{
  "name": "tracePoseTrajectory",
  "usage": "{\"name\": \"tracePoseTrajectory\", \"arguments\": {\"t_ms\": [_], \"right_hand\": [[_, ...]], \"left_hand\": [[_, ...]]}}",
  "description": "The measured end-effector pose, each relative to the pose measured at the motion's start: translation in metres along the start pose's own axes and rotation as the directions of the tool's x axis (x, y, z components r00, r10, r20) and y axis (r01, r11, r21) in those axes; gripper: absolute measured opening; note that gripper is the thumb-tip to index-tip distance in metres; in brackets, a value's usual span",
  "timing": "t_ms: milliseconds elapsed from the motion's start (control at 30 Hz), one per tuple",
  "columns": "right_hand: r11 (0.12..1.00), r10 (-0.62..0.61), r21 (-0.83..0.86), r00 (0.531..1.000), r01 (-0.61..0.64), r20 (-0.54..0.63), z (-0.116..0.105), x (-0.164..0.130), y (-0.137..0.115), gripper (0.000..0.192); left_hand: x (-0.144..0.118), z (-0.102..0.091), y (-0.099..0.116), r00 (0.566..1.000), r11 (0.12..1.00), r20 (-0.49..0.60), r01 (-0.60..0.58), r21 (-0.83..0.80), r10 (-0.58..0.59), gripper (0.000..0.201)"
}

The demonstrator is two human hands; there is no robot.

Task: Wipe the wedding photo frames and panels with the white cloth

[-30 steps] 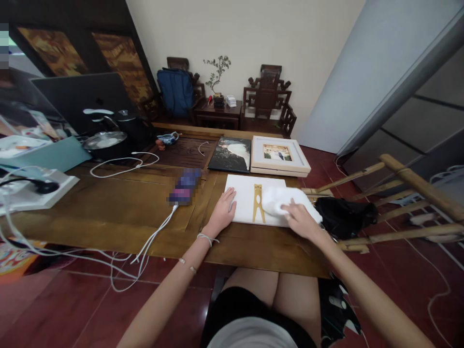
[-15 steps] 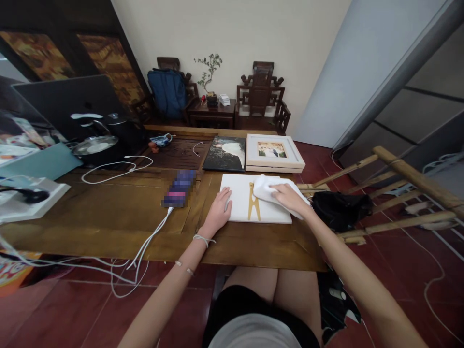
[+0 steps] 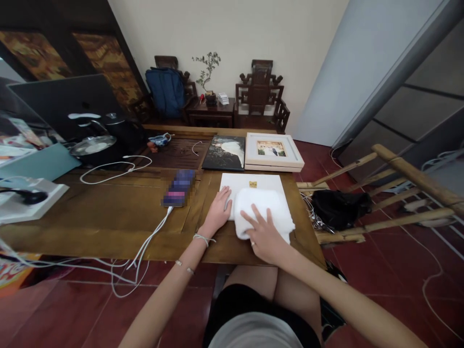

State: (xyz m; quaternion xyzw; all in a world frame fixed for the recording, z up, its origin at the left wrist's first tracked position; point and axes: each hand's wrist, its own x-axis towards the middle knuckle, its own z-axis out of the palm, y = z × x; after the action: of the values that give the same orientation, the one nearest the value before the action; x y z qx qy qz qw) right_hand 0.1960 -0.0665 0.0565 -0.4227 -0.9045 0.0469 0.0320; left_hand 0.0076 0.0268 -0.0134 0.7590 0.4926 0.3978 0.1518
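A white rectangular panel (image 3: 235, 181) with a gold-coloured stand piece (image 3: 253, 184), resembling the back of a photo frame, lies on the wooden table. My left hand (image 3: 218, 209) rests flat at the panel's left edge, fingers stretched out. Over the near part of the panel lies a folded white cloth (image 3: 279, 212), extending past its near edge. On top of the cloth my right hand (image 3: 264, 236) presses down with its fingers spread. The cloth hides most of the stand piece; only its top end shows.
Behind the panel lie a dark picture panel (image 3: 225, 153) and a white framed photo (image 3: 274, 152). A phone (image 3: 178, 188) with a white cable (image 3: 154, 231) is on the left. Further left stand a glass-lidded pot (image 3: 94, 147) and a power strip (image 3: 43, 208). A bamboo rack (image 3: 409, 164) is at right.
My right hand has slid the cloth toward me and slightly left, from the panel's far right part to its near edge, covering most of the stand piece. My left hand stayed in place.
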Motion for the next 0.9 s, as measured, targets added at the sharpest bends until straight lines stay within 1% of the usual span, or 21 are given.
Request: {"name": "tracePoseTrajectory", "arguments": {"t_ms": [67,133,233,333,400,467,500,567,667,800,867,900], "right_hand": [[1.000,-0.017,0.023,1.000,0.016,0.020,-0.004,-0.005,-0.002,0.035],[0.999,0.002,0.049,1.000,-0.003,0.021,-0.008,0.005,0.005,0.038],[0.996,0.057,0.069,0.998,-0.058,0.023,-0.014,0.039,0.032,0.039],[0.994,0.083,0.064,0.996,-0.084,0.018,-0.018,0.077,0.060,0.038],[0.991,0.126,0.044,0.992,-0.125,-0.011,-0.016,0.095,0.069,0.040],[0.984,0.179,-0.006,0.983,-0.180,-0.051,-0.011,0.102,0.069,0.042],[0.981,0.187,-0.037,0.980,-0.190,-0.063,-0.008,0.101,0.065,0.042],[0.983,0.157,-0.091,0.986,-0.161,-0.047,-0.001,0.092,0.051,0.041],[0.990,0.068,-0.125,0.998,-0.069,-0.017,0.006,0.060,0.024,0.037],[0.995,0.009,-0.104,1.000,-0.007,0.012,0.002,0.013,-0.008,0.033],[0.998,0.007,-0.066,0.999,-0.004,0.044,-0.003,0.003,-0.013,0.035],[0.999,0.010,-0.046,0.999,-0.007,0.053,-0.006,0.002,-0.011,0.038]], "left_hand": [[0.000,0.000,0.000,1.000,1.000,0.003,0.001,0.005,-0.001,0.037],[0.000,-0.001,-0.001,1.000,1.000,0.010,-0.005,0.014,0.005,0.037],[0.001,-0.002,-0.001,1.000,0.999,0.021,-0.018,0.026,0.018,0.038],[0.000,-0.002,0.000,1.000,1.000,0.022,-0.016,0.024,0.016,0.038],[0.000,-0.002,-0.001,1.000,1.000,0.015,-0.010,0.017,0.010,0.038],[0.000,-0.002,-0.001,1.000,1.000,0.011,-0.006,0.007,0.006,0.039],[0.000,-0.002,-0.001,1.000,1.000,0.012,-0.004,0.002,0.004,0.040],[0.000,-0.001,-0.001,1.000,1.000,0.018,0.005,-0.006,-0.005,0.040],[0.000,-0.001,0.000,0.999,1.000,0.024,0.023,-0.010,-0.023,0.040],[0.001,-0.003,0.002,0.999,0.999,0.030,0.038,0.005,-0.038,0.039],[0.001,-0.003,0.002,0.999,0.999,0.034,0.037,0.014,-0.037,0.038],[0.001,-0.003,0.002,0.999,0.999,0.034,0.033,0.015,-0.034,0.038]]}}
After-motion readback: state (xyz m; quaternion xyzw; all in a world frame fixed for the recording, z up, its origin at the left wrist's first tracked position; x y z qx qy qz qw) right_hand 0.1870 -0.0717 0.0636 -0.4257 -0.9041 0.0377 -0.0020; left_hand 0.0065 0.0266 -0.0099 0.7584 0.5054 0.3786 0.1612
